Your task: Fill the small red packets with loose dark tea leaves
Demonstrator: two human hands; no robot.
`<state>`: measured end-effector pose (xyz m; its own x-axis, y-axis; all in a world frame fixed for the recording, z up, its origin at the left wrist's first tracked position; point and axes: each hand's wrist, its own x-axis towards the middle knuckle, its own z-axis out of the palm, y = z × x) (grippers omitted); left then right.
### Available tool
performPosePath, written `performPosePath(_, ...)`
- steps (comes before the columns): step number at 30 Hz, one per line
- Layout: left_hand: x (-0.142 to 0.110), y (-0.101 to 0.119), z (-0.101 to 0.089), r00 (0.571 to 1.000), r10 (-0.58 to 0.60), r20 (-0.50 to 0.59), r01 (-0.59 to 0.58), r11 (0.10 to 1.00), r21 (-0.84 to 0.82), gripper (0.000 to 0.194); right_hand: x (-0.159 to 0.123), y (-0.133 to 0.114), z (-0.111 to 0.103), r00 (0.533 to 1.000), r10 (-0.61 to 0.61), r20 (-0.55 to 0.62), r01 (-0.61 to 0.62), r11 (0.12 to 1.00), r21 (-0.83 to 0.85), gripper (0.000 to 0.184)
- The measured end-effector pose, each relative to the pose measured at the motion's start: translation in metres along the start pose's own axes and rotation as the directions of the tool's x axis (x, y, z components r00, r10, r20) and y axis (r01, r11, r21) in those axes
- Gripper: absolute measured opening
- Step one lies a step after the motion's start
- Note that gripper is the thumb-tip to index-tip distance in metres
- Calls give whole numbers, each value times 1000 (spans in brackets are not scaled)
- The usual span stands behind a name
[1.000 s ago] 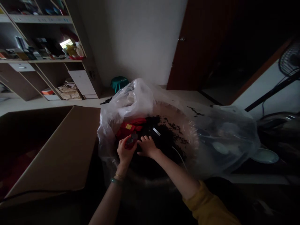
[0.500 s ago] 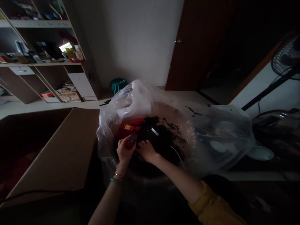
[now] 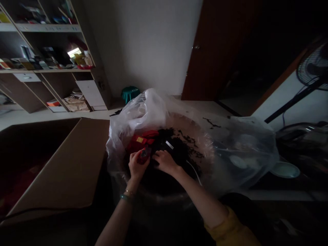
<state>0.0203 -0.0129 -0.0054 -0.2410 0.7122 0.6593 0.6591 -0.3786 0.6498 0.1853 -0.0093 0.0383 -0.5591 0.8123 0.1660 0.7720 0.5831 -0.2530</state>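
My left hand [image 3: 136, 167] is closed around a small red packet [image 3: 145, 154] with a clear, see-through top, held upright over the basin. Just to its right, my right hand [image 3: 165, 161] has its fingers bent downward, their tips lost in shadow; whatever they pinch is hidden. Beneath both hands lies dark, loose, leaf-like material [image 3: 191, 145] in a wide round basin lined with clear plastic sheeting [image 3: 153, 106]. Several red packets [image 3: 139, 140] lie at the basin's left. A bright white strip [image 3: 169, 145] shows on something dark beyond my right hand. From there a white cable [image 3: 194, 169] runs toward the near rim.
At left stands an open cardboard box [image 3: 66, 164] with red things inside. The plastic spreads right, near a pale dish [image 3: 285, 169]. Farther off are a shelf unit [image 3: 88, 92], a green stool or bin [image 3: 130, 93], a brown door [image 3: 197, 61] and a standing fan [image 3: 312, 68].
My right hand has moved slightly right and up, away from the left hand. The left hand still holds the red packet, tilted a little differently. The view has shifted slightly.
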Motion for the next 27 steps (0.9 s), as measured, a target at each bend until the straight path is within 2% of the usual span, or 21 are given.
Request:
performPosePath(2, -1, 0, 0, 1000, -8, 15, 8, 1000, 0, 39, -1, 7, -5, 977, 103, -189, -50, 963, 266, 16)
performPosePath(4, -1, 1, 0, 999, -10, 41, 10, 1000, 1, 39, 1, 13, -9, 907, 260, -332, -45, 842, 537, 9)
performPosePath(5, -1, 3, 0, 998, -5, 57, 5, 1000, 0, 39, 3, 14, -12, 862, 350, -366, -33, 759, 650, 8)
performPosePath(8, 0, 9, 2, 993, 32, 113, -33, 999, 4, 40, 11, 11, -23, 745, 591, -308, 5, 458, 889, 17)
performPosePath(10, 1, 13, 5, 988, 47, 148, -50, 999, 15, 41, 19, 5, -32, 712, 664, -230, 36, 292, 956, 23)
performPosePath(11, 1, 15, 7, 986, 46, 160, -50, 999, 21, 42, 22, 1, -36, 703, 676, -220, 53, 259, 965, 24)
performPosePath(13, 0, 16, 11, 985, 27, 168, -32, 999, 31, 43, 30, -8, -41, 686, 674, -274, 78, 307, 949, 24)
performPosePath(16, -2, 15, 16, 986, -20, 163, 14, 999, 37, 46, 36, -17, -41, 686, 608, -400, 74, 489, 869, 20)
performPosePath(19, -4, 13, 18, 986, -60, 156, 55, 998, 35, 47, 36, -19, -36, 759, 509, -406, 40, 585, 810, 17)
performPosePath(23, -5, 12, 19, 981, -87, 174, 83, 996, 33, 41, 31, -16, -32, 846, 423, -324, 10, 596, 803, 19)
performPosePath(27, -5, 11, 19, 987, -79, 137, 76, 997, 27, 49, 21, -11, -33, 890, 349, -292, -4, 648, 762, 21)
